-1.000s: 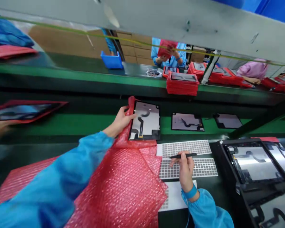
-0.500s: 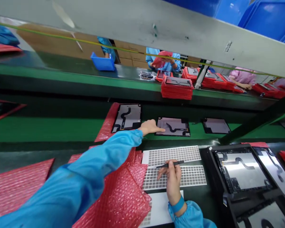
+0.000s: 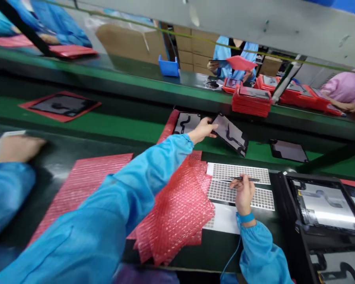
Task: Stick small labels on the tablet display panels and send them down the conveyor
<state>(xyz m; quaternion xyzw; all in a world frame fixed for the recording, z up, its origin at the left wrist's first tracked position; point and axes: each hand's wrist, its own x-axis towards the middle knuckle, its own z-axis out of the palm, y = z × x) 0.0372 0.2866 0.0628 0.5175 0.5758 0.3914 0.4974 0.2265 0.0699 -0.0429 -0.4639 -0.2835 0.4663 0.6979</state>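
Note:
My left hand (image 3: 203, 130) reaches over the green belt, its fingers closed on the edge of a flat tablet screen panel (image 3: 229, 133). The panel is tilted, with a black flex cable on its grey back. Beside it, partly behind my hand, another panel (image 3: 185, 121) lies on red bubble wrap. Black tweezers (image 3: 253, 180) are pinched in my right hand (image 3: 244, 194), which is over white sheets (image 3: 263, 197) printed with small grey squares. Red bubble-wrap bags (image 3: 177, 213) are piled left of these sheets, under my left sleeve.
A black tray (image 3: 285, 205) holding panels stands at right. A further panel (image 3: 289, 150) lies on the belt (image 3: 127, 128). Another person's blurred hand (image 3: 20, 148) is at far left. Across the line, a person handles a red bag (image 3: 241, 63) near stacked red-wrapped panels (image 3: 251, 103).
My left hand has taken hold of the panel that lay flat on the belt and tilted it up. The view has swung left. My right hand still holds the tweezers.

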